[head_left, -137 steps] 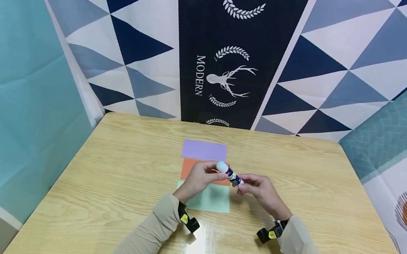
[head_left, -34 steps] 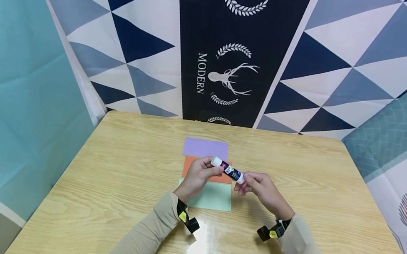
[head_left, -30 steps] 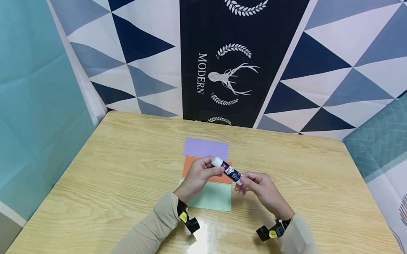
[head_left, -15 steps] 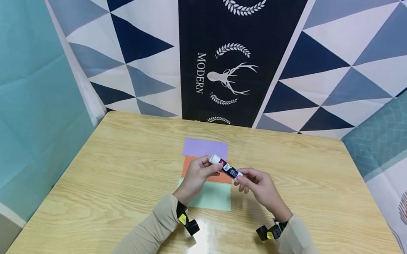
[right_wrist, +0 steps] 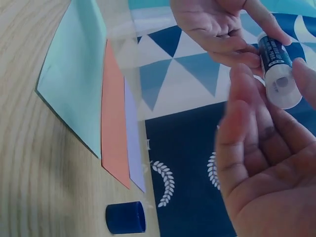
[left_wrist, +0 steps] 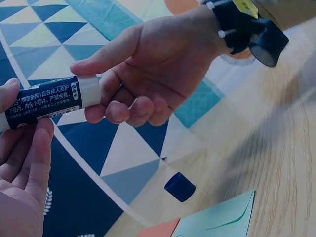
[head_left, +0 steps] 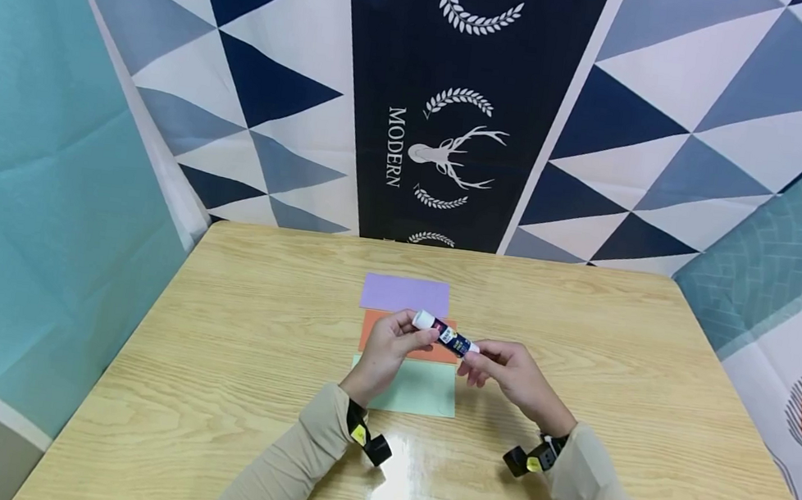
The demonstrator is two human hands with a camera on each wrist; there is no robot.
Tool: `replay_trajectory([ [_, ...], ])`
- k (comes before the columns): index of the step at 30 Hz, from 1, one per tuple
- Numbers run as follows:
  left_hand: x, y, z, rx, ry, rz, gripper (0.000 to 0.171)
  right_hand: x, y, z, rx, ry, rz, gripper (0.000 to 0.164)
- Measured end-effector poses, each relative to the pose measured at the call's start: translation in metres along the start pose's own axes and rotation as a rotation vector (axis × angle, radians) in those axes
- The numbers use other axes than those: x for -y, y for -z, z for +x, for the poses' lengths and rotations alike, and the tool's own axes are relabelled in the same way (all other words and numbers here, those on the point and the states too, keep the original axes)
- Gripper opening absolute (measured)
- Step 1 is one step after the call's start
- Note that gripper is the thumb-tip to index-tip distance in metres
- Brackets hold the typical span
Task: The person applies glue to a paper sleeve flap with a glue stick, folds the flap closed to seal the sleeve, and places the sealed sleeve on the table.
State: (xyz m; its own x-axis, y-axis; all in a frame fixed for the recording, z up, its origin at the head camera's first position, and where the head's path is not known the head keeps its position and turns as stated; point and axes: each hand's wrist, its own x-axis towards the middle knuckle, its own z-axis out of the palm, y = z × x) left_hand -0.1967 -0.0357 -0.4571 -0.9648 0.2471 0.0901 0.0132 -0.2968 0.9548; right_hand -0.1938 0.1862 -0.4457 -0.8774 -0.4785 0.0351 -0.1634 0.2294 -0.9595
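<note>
Both hands hold a glue stick point(head_left: 453, 340) with a dark blue label and white ends, tilted above the paper. My left hand point(head_left: 383, 355) pinches its upper-left end between thumb and fingers. At its lower-right end, my right hand point(head_left: 516, 377) grips with thumb and fingertips. The right wrist view shows a white round end of the glue stick point(right_wrist: 282, 86) beside the right thumb. A loose dark blue cap point(left_wrist: 180, 187) lies on its side on the table in the left wrist view; the hands block it in the head view.
Beneath the hands, three paper sheets lie in a column: purple point(head_left: 407, 294) at the back, orange point(head_left: 375, 334) in the middle, mint green point(head_left: 422, 390) in front. A wooden table point(head_left: 221, 394) carries them. Patterned cloth point(head_left: 454, 108) hangs behind its far edge.
Since the oldest frame, the glue stick has turned flatter, its label coming into view, and shifted slightly left. The right fingers have shifted around its lower end over the last second. The papers stay put.
</note>
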Motion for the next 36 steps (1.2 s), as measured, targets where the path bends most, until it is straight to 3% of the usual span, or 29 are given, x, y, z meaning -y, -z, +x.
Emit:
replay_trajectory([
  [8,-0.0065,-0.0061,-0.0037,0.001,-0.039,0.091,0.023,-0.0011,0.0011,-0.0041,-0.055,0.064,-0.021,0.029],
  [15,-0.0089,-0.0069,-0.0051,0.006,-0.028,0.127,0.023,-0.0019,0.0004,-0.0051,-0.068,0.065,-0.021,0.025],
  [26,-0.006,-0.0065,-0.0048,-0.004,-0.08,0.214,0.024,-0.0021,0.0006,-0.0013,-0.033,0.007,-0.008,0.031],
  [36,-0.0056,-0.0025,-0.0046,-0.009,-0.101,0.206,0.027,0.0021,-0.002,0.0004,-0.068,-0.019,-0.009,0.034],
])
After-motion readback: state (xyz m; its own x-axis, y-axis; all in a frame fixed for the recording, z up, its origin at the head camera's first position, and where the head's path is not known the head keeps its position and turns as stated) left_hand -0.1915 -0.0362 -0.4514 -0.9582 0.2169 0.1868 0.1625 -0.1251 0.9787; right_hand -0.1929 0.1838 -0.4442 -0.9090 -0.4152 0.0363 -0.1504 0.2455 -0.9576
